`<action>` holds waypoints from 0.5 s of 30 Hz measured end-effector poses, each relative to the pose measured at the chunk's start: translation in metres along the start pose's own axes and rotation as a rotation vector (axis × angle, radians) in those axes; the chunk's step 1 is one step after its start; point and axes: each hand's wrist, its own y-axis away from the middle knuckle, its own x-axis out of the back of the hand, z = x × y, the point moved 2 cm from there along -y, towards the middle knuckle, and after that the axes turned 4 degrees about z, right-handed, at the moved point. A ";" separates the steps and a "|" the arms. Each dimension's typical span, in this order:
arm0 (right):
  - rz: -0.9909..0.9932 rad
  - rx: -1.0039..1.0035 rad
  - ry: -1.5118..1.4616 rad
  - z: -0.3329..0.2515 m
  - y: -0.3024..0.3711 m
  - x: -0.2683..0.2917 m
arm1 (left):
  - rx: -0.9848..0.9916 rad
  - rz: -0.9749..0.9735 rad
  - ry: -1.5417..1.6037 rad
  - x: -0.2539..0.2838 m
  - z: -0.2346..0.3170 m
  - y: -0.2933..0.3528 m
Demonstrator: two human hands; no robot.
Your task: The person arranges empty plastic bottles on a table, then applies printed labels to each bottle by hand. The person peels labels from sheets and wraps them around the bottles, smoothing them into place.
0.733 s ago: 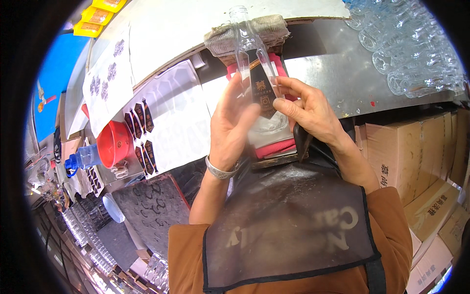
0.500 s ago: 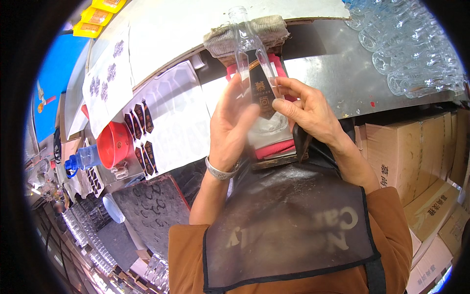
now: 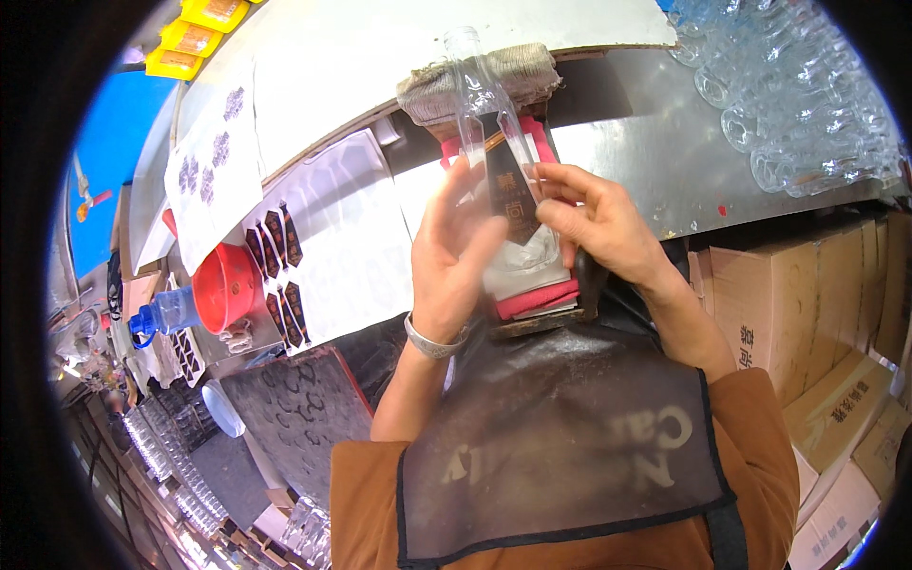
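A clear glass bottle [image 3: 478, 87] lies with its neck pointing away from me on a padded stand. On its upper face is a dark, tie-shaped label [image 3: 510, 195] with gold marks. My left hand [image 3: 448, 256] is beside the bottle's left side, fingers stretched and thumb apart over the glass; the thumb and fingertips are smeared by motion. My right hand [image 3: 603, 223] curls at the opposite side, its thumb and fingertips against the bottle near the label's edge. A rolled grey cloth [image 3: 427, 95] supports the bottle near its neck, and red cloth [image 3: 537, 299] lies beneath its base.
Several similar dark labels [image 3: 275, 242] lie on a white sheet at left, near a red bowl [image 3: 226, 283] and a blue-capped plastic jug [image 3: 171, 312]. Many clear bottles [image 3: 807, 104] stand far right. Cardboard boxes [image 3: 779, 304] are stacked at right. Yellow packs [image 3: 190, 40] sit far left.
The bottle and stand appear slightly lower in the picture, along with the surroundings. Both hands stay around the bottle; the right thumb and fingers have shifted a little along the label's edge.
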 end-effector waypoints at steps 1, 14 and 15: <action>0.036 -0.052 -0.118 0.005 -0.003 0.006 | -0.001 0.010 -0.022 0.000 -0.001 0.000; -0.059 0.500 0.278 -0.064 -0.042 0.017 | -0.108 0.074 -0.151 0.000 -0.008 0.001; -0.115 0.693 0.487 -0.073 -0.051 0.012 | -0.104 0.073 -0.154 -0.001 -0.008 0.001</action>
